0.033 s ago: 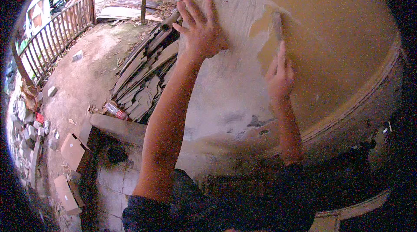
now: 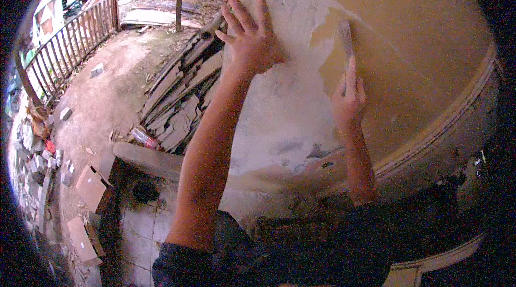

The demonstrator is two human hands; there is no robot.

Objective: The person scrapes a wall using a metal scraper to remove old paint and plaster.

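My left hand [image 2: 251,37] is spread against the upper left edge of a wall [image 2: 274,98], with its fingers apart and nothing in them. The wall's surface is partly pale and bare, partly covered with yellow-tan paint [image 2: 408,39]. To the right, my right hand [image 2: 350,98] is closed round a slim scraper [image 2: 345,33], its forefinger stretched along the handle. The scraper's grey end points up and lies against the painted area, near the ragged border with the pale patch. My fingers hide most of the handle.
Stacked broken tiles or boards [image 2: 180,104] lean left of the wall, near a plastic bottle [image 2: 144,137]. Further left are a wooden railing [image 2: 72,45], rubble blocks [image 2: 40,163] and opened cardboard boxes [image 2: 92,187]. A ledge [image 2: 435,142] curves along the wall's lower right.
My right hand and the scraper have shifted slightly downward on the wall. My left hand stays spread at nearly the same place.
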